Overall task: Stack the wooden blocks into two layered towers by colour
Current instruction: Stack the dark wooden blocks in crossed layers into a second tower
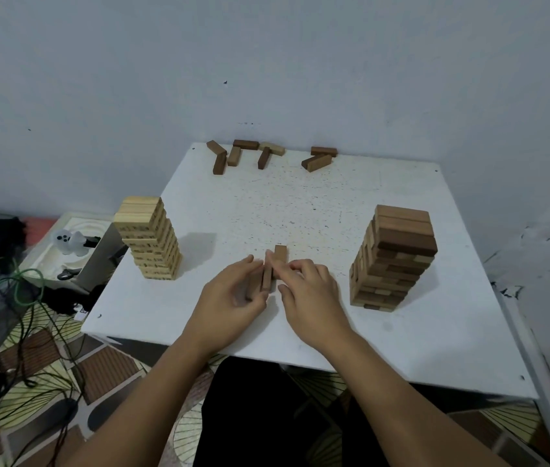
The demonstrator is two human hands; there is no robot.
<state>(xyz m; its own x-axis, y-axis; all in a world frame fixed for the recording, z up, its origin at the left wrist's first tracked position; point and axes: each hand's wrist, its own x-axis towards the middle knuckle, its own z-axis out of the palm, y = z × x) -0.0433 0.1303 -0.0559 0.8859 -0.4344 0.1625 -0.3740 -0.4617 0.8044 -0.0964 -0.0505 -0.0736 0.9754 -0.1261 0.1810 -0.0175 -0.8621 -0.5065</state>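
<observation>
Left hand: the left hand (233, 291) rests low on the counter (300, 210) near its front edge, fingers curled round the left side of a small bundle of dark blocks (268, 276), thumb tucked underneath toward the viewer.
Right hand: the right hand (307, 288) sits just beside it, fingertips pinching the right side of the same bundle, thumb pointing inward at the blocks' near end.
Dark blocks: brown, lying side by side lengthwise between the two hands, long axis running away from the person; the far ends stick out beyond the fingers. Exactly how many are in the bundle is hard to tell.
Light tower: a tall tower of pale blocks (148, 239) stands on the counter's left edge, well apart from the left hand.
Dark tower: a tower of brown blocks (391, 259) stands to the right, near the right hand but not touching it; some paler blocks show in its lower layers.
Loose blocks: a scatter of loose blocks (266, 155), mostly dark with a couple pale, lies along the far edge by the wall (266, 62).
Surroundings: a white tray (64, 251) and green cables (24, 288) sit left of the counter above a patterned floor (98, 372).
</observation>
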